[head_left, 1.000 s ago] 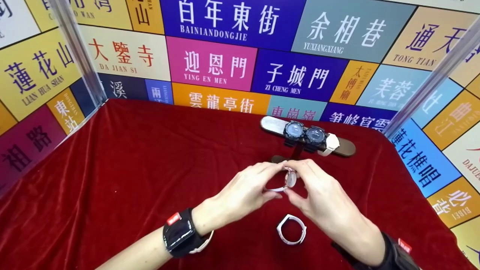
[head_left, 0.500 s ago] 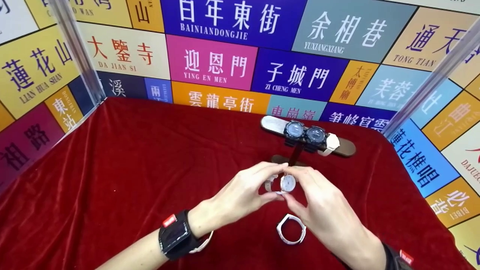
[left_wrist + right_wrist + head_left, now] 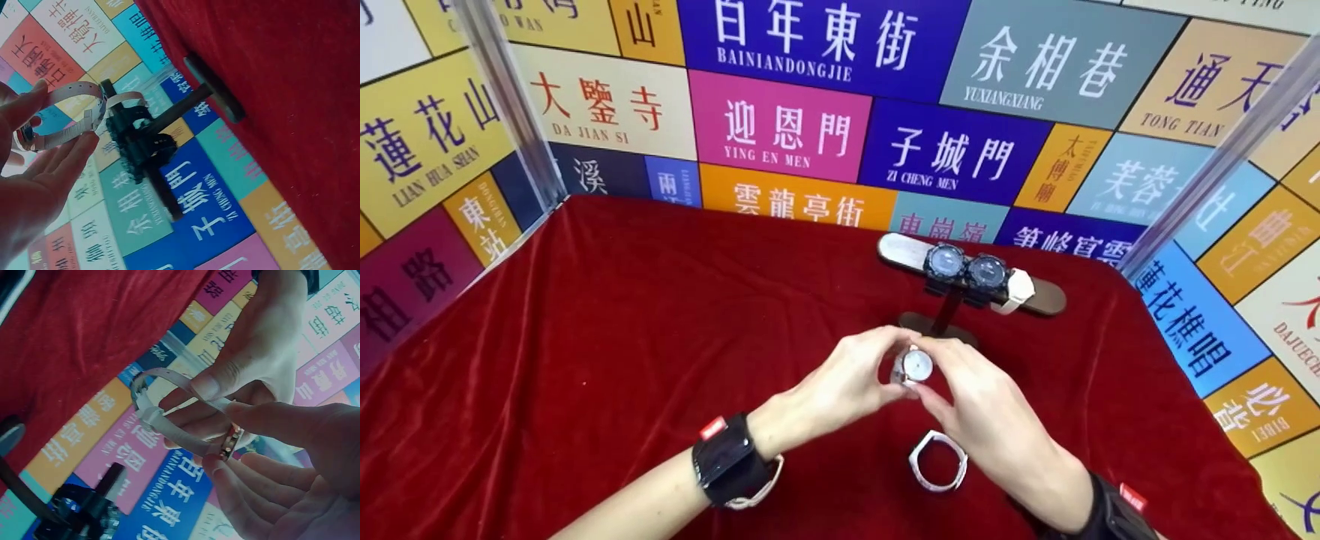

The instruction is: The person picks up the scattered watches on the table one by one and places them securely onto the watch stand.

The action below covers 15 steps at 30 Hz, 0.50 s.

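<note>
A small wristwatch with a round white dial and pale strap is held between both hands above the red cloth. My left hand pinches its strap, thumb on one side and fingers on the other. At the case end, my right hand pinches the watch, with thumb and fingertips near the case edge. The strap forms a closed loop with its buckle end away from the case. Below the hands a white band loop lies on the cloth.
Behind the hands stands a brown T-shaped watch stand, bearing two black watches and one white watch. Red velvet cloth covers the table. Panels with Chinese lettering rise behind it.
The watch dial has turned from edge-on to facing the head camera. Both hands have shifted slightly left, keeping their grip on the watch.
</note>
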### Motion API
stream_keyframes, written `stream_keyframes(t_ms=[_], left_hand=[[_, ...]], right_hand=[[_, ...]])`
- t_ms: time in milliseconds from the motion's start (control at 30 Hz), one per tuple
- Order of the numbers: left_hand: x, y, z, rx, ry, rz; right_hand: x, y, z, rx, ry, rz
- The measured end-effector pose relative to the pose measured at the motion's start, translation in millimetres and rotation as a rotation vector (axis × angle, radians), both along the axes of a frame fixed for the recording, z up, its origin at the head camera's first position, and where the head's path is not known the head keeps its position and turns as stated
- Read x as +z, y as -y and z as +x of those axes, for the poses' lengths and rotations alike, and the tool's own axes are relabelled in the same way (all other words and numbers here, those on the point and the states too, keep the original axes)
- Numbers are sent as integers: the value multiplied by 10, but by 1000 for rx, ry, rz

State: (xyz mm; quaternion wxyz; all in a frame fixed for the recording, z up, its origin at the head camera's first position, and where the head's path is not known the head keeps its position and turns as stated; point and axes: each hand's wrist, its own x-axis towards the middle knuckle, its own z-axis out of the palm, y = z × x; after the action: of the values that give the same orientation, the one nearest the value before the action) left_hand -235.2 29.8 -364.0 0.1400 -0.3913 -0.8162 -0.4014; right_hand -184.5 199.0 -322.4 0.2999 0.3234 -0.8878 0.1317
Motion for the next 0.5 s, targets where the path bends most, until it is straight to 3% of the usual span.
stream_keyframes(t_ms=[267,367,500], left_hand=[[-3,16,-206,-32,0,-1],[30,56,-364,-14,11,9],[74,161,-662,62,-14,16]], right_hand=[[-10,-138,-204,95,35,-75],[121,-268,-329,56,17,-63],[432,-582,-547,-9,-28,-66]])
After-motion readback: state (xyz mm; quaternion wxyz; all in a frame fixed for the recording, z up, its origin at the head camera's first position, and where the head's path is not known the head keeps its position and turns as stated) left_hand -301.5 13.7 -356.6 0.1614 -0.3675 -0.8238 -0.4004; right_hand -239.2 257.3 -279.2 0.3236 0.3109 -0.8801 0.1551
